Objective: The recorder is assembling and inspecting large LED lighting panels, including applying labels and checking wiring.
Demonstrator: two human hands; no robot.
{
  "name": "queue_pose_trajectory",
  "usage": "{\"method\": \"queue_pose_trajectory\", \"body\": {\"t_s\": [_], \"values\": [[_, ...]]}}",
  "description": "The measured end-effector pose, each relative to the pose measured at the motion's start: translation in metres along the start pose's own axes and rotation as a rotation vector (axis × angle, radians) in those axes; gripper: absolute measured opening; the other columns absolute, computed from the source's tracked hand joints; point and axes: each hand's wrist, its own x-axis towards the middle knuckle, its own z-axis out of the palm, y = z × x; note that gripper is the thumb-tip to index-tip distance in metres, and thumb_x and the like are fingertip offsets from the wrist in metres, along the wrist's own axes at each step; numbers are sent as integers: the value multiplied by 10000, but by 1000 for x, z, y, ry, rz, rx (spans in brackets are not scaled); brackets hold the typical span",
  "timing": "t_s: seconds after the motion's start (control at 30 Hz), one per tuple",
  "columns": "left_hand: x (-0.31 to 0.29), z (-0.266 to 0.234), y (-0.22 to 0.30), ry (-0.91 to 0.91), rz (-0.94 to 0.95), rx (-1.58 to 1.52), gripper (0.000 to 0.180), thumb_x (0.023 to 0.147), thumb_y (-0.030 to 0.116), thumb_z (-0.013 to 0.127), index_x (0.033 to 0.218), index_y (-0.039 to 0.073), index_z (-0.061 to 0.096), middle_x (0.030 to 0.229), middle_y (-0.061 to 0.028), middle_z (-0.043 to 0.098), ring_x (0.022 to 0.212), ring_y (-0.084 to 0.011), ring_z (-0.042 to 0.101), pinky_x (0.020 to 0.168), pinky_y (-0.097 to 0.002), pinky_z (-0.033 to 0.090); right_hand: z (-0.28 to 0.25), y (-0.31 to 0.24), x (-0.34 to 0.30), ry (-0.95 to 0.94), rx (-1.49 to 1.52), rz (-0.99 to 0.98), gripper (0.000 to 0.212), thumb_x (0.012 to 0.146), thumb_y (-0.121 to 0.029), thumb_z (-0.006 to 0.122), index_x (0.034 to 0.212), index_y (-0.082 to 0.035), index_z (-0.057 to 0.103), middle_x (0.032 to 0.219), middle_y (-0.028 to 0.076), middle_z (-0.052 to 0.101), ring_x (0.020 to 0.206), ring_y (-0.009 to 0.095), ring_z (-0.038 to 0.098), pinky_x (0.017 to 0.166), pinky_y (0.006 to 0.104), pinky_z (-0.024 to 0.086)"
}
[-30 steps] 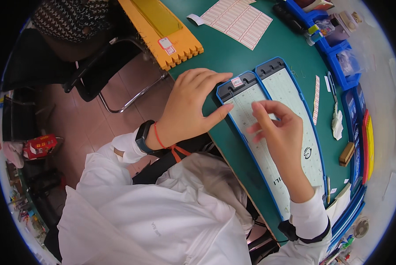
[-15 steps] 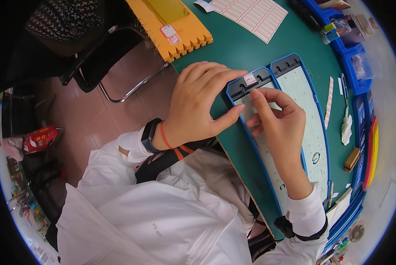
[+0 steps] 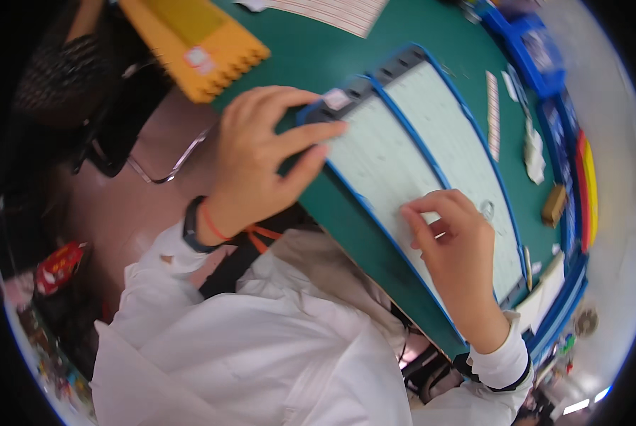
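Observation:
A long blue-framed flat case (image 3: pixel 442 117) lies open on the green table, its two pale panels side by side with dark notched strips at the far end. My left hand (image 3: pixel 257 153) is at its far left corner, fingers apart, the fingertips at the dark strip beside a small white label (image 3: pixel 336 99). Over the middle of the left panel, my right hand (image 3: pixel 460 245) has thumb and forefinger pinched together. Whatever is between those fingertips is too small to make out.
A yellow-orange notched board (image 3: pixel 225 50) and a red-lined label sheet (image 3: pixel 339 11) are at the far side. Along the right stand blue bins (image 3: pixel 538 53), a crumpled white tissue (image 3: pixel 534 153) and a small brown block (image 3: pixel 554 206). A chair is off the table's left edge.
My right hand has moved from the dark strip down along the left panel toward me, still pinched. My left hand stays at the far corner. The whole view has shifted and is blurred.

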Motion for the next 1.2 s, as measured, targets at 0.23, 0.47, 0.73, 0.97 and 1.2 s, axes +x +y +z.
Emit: {"method": "queue_pose_trajectory", "body": {"t_s": [0.23, 0.47, 0.73, 0.97, 1.2], "values": [[-5, -4, 10, -116, 106, 47, 367, 784, 174, 540, 1128, 127, 659, 1257, -145, 511, 1197, -331, 439, 1070, -485, 230, -64, 48, -51, 265, -73, 84, 143, 800, 54, 613, 915, -23, 650, 976, 91, 633, 695, 149, 651, 566, 227, 512], [-1, -1, 29, -185, 189, 70, 443, 760, 137, 582, 1197, 66, 591, 1202, -114, 542, 1183, -303, 470, 1067, -489, 276, -107, 115, -26, 334, -307, -98, 107, 724, 43, 634, 802, -29, 626, 718, 66, 639, 693, 191, 627, 624, 287, 483], [1, 3, 44, -106, 216, 155, 368, 785, 92, 594, 1146, 18, 604, 1137, -142, 583, 1102, -301, 545, 1027, -443, 369, -100, 124, -24, 332, -323, -272, 138, 718, 83, 566, 776, -40, 540, 709, 81, 590, 719, 258, 575, 633, 343, 459], [8, 4, 60, -128, 211, 224, 289, 816, 122, 605, 1076, -3, 620, 1072, -165, 611, 1020, -328, 587, 981, -425, 417, -101, 124, -46, 323, -421, -300, 198, 813, 98, 511, 931, -44, 441, 828, 132, 549, 759, 288, 563, 671, 347, 447], [8, 13, 109, -238, 279, 32, 400, 829, 148, 621, 1192, 2, 543, 1169, -170, 570, 1093, -346, 539, 970, -401, 417, -81, 93, -122, 238, -105, -43, 232, 801, 135, 494, 945, -20, 398, 805, 134, 513, 756, 314, 545, 695, 343, 451]]}}
